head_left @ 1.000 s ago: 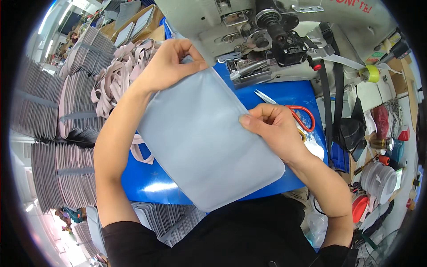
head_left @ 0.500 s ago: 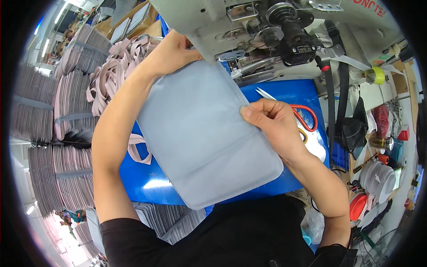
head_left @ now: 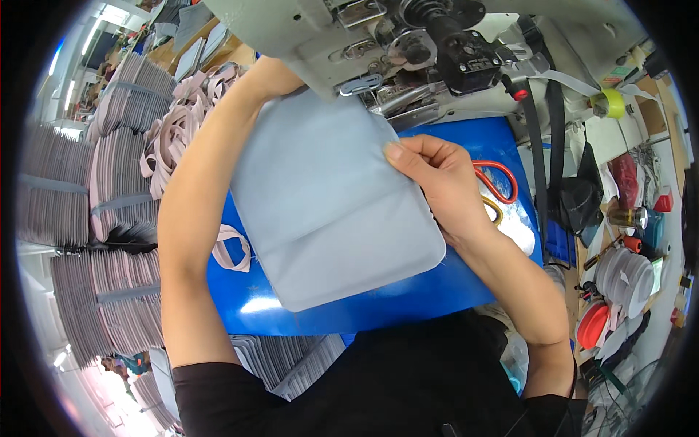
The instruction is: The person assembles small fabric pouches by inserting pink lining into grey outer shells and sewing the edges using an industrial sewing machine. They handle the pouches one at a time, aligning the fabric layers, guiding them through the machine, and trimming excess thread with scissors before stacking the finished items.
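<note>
A grey-blue fabric panel (head_left: 331, 197) with rounded corners and a crease across it lies tilted over the blue tabletop. Its far end goes under the head of a sewing machine (head_left: 291, 36). My right hand (head_left: 444, 178) is closed on the panel's right edge, thumb on top. By the panel's far left part is my left hand (head_left: 275, 79), palm down; its fingers are hidden behind the machine head. Just beyond my right hand lie scissors with a red handle (head_left: 497, 182), and a yellow handle ring (head_left: 494, 211) shows beside them, partly covered by the hand.
Tied stacks of grey and pinkish pieces (head_left: 124, 182) stand at the left, with a heap of pale pink straps (head_left: 193, 109) near them. A strap loop (head_left: 231, 251) lies on the blue tabletop (head_left: 349, 309). White reels (head_left: 622, 280) and small tools crowd the right side.
The fabric panel has shifted away from me, further under the machine head. My right hand has gone with it, slightly up and left, still on the edge.
</note>
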`<state>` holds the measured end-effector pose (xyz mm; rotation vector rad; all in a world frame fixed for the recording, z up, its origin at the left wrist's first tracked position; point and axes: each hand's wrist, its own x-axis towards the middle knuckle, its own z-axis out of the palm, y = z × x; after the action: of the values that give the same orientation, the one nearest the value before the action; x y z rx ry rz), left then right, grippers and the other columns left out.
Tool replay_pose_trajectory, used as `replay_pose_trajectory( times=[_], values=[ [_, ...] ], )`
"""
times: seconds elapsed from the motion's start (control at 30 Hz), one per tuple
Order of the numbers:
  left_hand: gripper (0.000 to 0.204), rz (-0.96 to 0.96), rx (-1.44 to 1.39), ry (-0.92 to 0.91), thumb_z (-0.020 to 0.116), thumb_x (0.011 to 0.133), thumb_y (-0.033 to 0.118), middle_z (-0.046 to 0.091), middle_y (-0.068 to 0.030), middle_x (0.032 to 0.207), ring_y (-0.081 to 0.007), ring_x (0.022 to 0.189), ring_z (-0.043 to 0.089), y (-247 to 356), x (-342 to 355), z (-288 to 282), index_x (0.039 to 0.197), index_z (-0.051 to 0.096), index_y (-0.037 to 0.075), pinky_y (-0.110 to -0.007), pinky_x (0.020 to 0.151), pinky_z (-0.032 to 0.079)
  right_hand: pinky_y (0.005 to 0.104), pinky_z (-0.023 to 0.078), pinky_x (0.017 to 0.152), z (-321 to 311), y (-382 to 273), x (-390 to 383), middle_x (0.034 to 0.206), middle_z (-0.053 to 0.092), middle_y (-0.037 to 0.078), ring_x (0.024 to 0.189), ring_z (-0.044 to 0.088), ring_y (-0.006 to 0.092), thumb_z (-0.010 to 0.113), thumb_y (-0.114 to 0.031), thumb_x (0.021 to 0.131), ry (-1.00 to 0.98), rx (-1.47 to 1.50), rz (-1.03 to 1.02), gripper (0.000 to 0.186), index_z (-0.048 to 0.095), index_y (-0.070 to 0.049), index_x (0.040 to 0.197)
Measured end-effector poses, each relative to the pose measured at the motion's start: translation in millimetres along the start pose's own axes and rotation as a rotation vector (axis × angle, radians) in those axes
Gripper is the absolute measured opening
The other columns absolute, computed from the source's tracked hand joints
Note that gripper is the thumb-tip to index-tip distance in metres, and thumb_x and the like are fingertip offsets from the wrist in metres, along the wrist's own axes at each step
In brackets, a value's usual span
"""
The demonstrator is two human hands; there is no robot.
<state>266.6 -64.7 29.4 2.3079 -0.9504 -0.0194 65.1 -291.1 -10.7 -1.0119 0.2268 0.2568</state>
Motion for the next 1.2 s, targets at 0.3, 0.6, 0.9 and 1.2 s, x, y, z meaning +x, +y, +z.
replay_pose_trajectory(
  times=[0.3,0.6,0.9,1.2],
  values=[
    [0.041,0.019,0.158,0.292,0.085,0.077,0.011,0.070,-0.0169,0.125,-0.0357,0.115,0.069,136.1,-106.5,31.4,0.112,0.067,0.002,-0.043,0.096,0.055,0.0252,0.054,0.069,-3.4,1.4,-8.8,0.092,0.073,0.007,0.079,0.067,0.0089,0.077,-0.012,0.095,-0.018,0.074,-0.041,0.024,0.073,0.006,0.110],
    [0.025,0.076,0.237,0.347,0.083,0.081,0.005,0.074,-0.0185,0.120,-0.0321,0.113,0.072,186.8,-139.0,86.1,0.101,0.067,0.002,-0.038,0.096,0.056,0.0263,0.052,0.067,-0.7,-0.8,4.8,0.092,0.073,0.008,0.079,0.066,0.0112,0.080,-0.019,0.093,0.002,0.063,-0.084,0.023,0.073,0.001,0.102],
    [0.020,0.253,0.284,0.370,0.075,0.076,-0.004,0.078,-0.0108,0.105,-0.0272,0.091,0.075,174.1,-132.4,73.7,0.093,0.069,0.001,-0.035,0.075,0.059,0.0225,0.048,0.059,-17.8,23.2,-29.4,0.078,0.069,0.002,0.063,0.058,0.0056,0.079,-0.014,0.091,-0.011,-0.229,-0.223,0.021,0.072,0.003,0.101],
    [0.015,0.297,0.409,0.311,0.074,0.081,-0.005,0.079,-0.0079,0.103,-0.0245,0.086,0.073,171.1,-109.8,76.2,0.091,0.067,0.002,-0.034,0.070,0.054,0.0201,0.045,0.058,-10.7,16.9,-20.6,0.084,0.071,0.002,0.068,0.059,0.0044,0.072,-0.005,0.095,-0.030,0.083,-0.132,0.015,0.075,0.004,0.107]
  ],
)
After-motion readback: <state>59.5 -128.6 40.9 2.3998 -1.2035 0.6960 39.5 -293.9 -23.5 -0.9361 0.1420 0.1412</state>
